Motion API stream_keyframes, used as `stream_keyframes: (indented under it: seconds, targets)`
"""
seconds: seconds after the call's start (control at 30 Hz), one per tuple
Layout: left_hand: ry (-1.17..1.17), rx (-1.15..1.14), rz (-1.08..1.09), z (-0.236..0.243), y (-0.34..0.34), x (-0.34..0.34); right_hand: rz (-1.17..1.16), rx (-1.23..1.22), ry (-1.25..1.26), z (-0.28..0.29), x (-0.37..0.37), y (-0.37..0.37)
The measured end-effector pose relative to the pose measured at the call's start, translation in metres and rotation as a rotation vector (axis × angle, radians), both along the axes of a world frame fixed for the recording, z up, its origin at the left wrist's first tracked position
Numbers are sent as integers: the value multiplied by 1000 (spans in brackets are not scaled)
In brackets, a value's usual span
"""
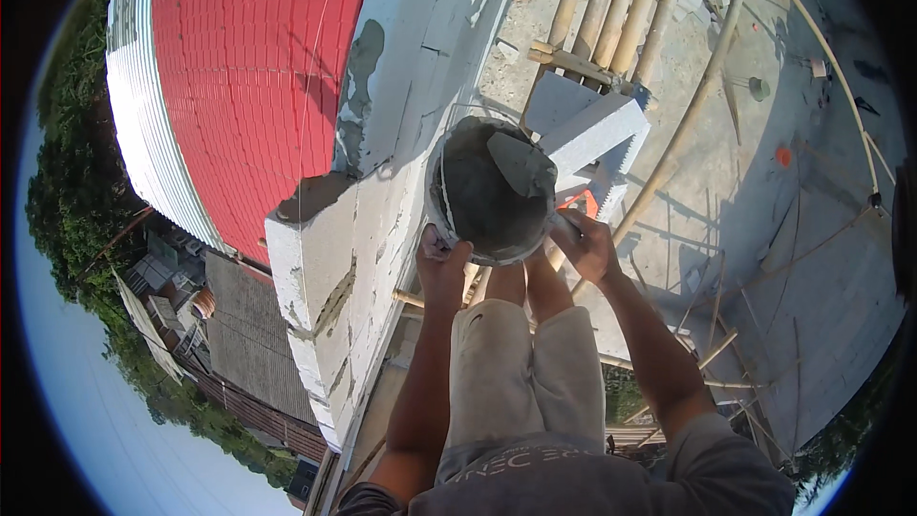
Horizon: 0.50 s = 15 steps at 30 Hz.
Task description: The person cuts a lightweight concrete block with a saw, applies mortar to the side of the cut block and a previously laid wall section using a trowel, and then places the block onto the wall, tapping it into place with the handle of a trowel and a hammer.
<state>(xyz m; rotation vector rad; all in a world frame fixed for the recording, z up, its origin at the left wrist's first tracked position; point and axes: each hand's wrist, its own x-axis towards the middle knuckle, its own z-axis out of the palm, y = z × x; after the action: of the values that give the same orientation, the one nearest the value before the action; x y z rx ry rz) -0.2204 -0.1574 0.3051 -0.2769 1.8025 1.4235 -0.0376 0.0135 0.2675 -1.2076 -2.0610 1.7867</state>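
Here, a mortar bucket [492, 193] is gripped at opposite rim edges by left hand [442, 268] and right hand [585, 244], beside the wall [382, 182].

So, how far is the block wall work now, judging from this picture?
Done: several white blocks are laid with grey mortar in the joints. In hand: left hand and right hand grip the rim of the mortar bucket, a trowel inside. Left: loose blocks wait on the bamboo scaffold.
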Motion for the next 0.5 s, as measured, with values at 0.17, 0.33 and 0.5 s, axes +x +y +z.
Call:
stream_keyframes:
  seconds: [0.17, 0.33, 0.5]
  targets:
    - [106, -15, -165, 9, 32, -22, -59, -120, -298, 28, -5, 0]
    - [202, 16, -317, 7, 62, -26, 103, 86, -506, 30, 1, 30]
    - [162, 53, -362, 13, 70, -24, 174, 168, -522, 21, -20, 32]
